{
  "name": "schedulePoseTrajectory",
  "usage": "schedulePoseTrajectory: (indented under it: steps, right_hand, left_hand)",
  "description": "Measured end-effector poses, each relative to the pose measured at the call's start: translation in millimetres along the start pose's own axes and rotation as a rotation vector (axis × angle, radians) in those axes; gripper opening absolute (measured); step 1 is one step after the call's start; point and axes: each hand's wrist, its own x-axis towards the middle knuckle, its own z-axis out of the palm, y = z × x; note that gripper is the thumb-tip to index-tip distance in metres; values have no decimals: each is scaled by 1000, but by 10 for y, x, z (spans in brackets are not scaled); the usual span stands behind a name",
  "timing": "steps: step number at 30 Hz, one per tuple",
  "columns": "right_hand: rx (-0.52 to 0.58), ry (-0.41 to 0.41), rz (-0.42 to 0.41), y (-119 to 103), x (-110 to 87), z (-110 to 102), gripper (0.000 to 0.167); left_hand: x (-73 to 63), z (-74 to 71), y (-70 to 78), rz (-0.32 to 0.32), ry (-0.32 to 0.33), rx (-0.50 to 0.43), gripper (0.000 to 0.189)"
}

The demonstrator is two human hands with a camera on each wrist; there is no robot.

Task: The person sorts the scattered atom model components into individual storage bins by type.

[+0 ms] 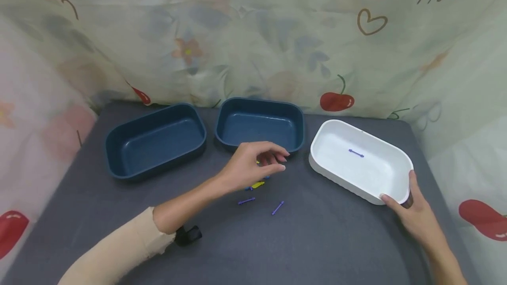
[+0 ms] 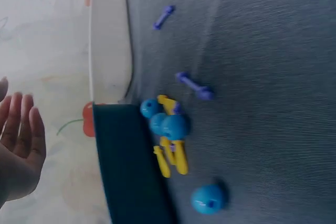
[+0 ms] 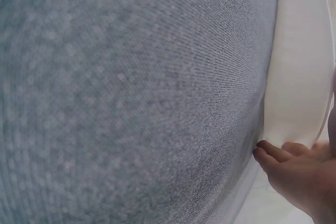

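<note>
My left hand (image 1: 253, 164) hovers over a small pile of parts, fingers loosely bent and holding nothing. In the left wrist view that pile shows blue balls with holes (image 2: 175, 127) and yellow pieces (image 2: 180, 157). Two purple rods with knobbed ends (image 1: 246, 201) (image 1: 278, 207) lie on the table nearer to me. My right hand (image 1: 416, 214) grips the near right corner of a white bin (image 1: 352, 191), thumb on the rim and fingers round the outer side. One purple rod (image 1: 356, 153) lies inside that bin. In the head view the left hand hides most of the pile.
Two dark blue bins, one at the left (image 1: 156, 173) and one at the back middle (image 1: 259, 101), stand on the grey-covered table (image 1: 317, 245). Another blue ball (image 2: 207, 199) sits apart from the pile. A printed curtain (image 1: 253, 56) closes off the back and sides.
</note>
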Motion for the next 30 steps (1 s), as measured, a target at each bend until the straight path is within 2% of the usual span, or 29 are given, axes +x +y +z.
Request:
schedulePoseTrajectory:
  steps: [7, 11, 23, 30]
  right_hand:
    - [19, 4, -3, 0, -10, -13, 103]
    - [20, 0, 2, -3, -12, -21, 103]
    - [48, 8, -20, -2, 3, 9, 103]
    - [28, -6, 15, -1, 0, 4, 104]
  left_hand:
    - [-282, -34, -137, 45, 63, 17, 34]
    - [-402, -45, -219, 36, 96, 6, 33]
    - [-803, -51, -398, -50, 91, 8, 38]
    - [-957, -82, -485, -154, 65, 7, 37]
